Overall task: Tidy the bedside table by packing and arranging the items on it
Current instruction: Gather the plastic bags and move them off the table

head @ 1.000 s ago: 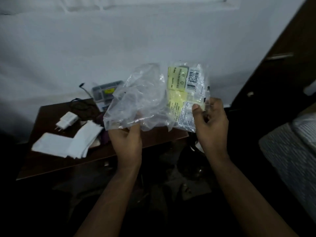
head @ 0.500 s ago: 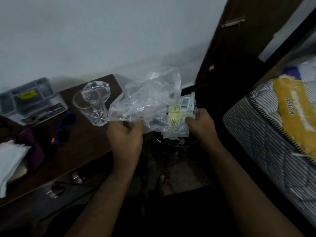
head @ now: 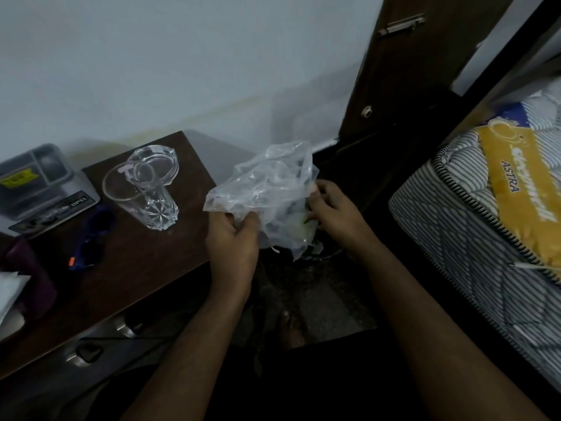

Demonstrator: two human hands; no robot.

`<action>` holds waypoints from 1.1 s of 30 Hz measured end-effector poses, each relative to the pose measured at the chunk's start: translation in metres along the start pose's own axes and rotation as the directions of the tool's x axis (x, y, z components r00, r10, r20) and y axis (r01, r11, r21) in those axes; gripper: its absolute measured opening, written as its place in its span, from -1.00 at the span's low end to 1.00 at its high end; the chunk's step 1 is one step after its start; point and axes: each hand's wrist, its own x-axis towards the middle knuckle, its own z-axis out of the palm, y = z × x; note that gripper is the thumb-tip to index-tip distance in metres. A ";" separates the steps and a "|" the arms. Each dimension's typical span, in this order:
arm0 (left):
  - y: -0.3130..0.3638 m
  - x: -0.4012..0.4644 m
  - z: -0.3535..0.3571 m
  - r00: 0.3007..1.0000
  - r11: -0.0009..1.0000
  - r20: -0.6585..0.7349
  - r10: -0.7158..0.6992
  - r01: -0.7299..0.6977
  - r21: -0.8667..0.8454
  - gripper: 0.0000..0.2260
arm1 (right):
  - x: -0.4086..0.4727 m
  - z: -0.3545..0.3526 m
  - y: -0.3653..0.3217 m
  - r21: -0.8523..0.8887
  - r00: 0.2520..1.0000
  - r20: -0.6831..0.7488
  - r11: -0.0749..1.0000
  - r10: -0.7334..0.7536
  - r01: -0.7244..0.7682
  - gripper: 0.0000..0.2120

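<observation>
The left hand (head: 232, 238) has its grip pinched on the lower edge of a crumpled clear plastic bag (head: 267, 189), held in the air just past the right end of the dark brown wooden bedside surface (head: 145, 253), above the dim floor between that surface and the bed. The right hand (head: 332, 211) presses in from the bag's right side, its grip closed on the plastic and on a pale yellowish packet (head: 299, 227) that shows faintly through the film; whether the packet is fully inside cannot be told. Judging by this, the packing step is under way and not finished: the bag's mouth hangs loose and unclosed. Much of the tidying seems left. A tall clear cut-glass tumbler (head: 142, 199) stands on the surface, touching or just in front of a clear glass ashtray (head: 154, 161). Further left a grey plastic compartment box with a yellow label (head: 33, 180) sits on a flat dark item marked OPEL (head: 57, 209), near a blue object with an orange spot (head: 91, 241), a dark purple thing (head: 27, 268) and some white paper or cloth (head: 9, 290) at the frame's edge. None of these looks arranged yet. The striped mattress with a yellow label (head: 485, 208) lies well apart on the right.
</observation>
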 end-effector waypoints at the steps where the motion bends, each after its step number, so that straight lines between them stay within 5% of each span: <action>1: -0.001 -0.001 0.002 0.999 1.000 0.033 -0.008 0.009 -0.009 -0.63 | -0.003 0.003 -0.004 0.068 0.996 0.083 0.997 -0.034 0.028 -0.25; 4: -0.005 -0.002 0.005 0.991 0.996 0.133 -0.033 0.043 -0.077 -0.68 | -0.010 0.004 -0.008 0.244 0.967 0.223 0.967 -0.124 0.068 -0.41; 7: -0.004 -0.001 0.004 0.972 0.991 0.228 -0.054 0.081 -0.108 -0.68 | -0.009 -0.002 -0.007 0.174 0.961 0.214 0.975 -0.176 0.140 -0.68; 13: -0.004 0.004 0.018 0.929 0.948 0.256 -0.268 0.302 -0.105 -0.44 | 0.005 -0.008 0.015 -0.106 0.958 -0.277 0.993 -0.079 0.051 -0.74; 16: -0.008 0.005 0.025 0.922 0.945 0.261 -0.288 0.318 -0.080 -0.47 | 0.012 -0.009 0.021 -0.186 0.926 -0.376 0.982 -0.031 -0.042 -0.71; 24: -0.011 0.008 0.037 0.913 0.946 0.266 -0.309 0.325 -0.016 -0.54 | 0.027 0.021 0.023 -0.450 0.974 -0.159 0.866 0.163 -0.219 -0.28; 33: 0.001 0.006 0.021 0.972 0.989 0.183 -0.144 0.149 -0.011 -0.59 | 0.016 0.037 -0.005 -0.459 0.989 -0.123 0.888 -0.086 0.020 -0.50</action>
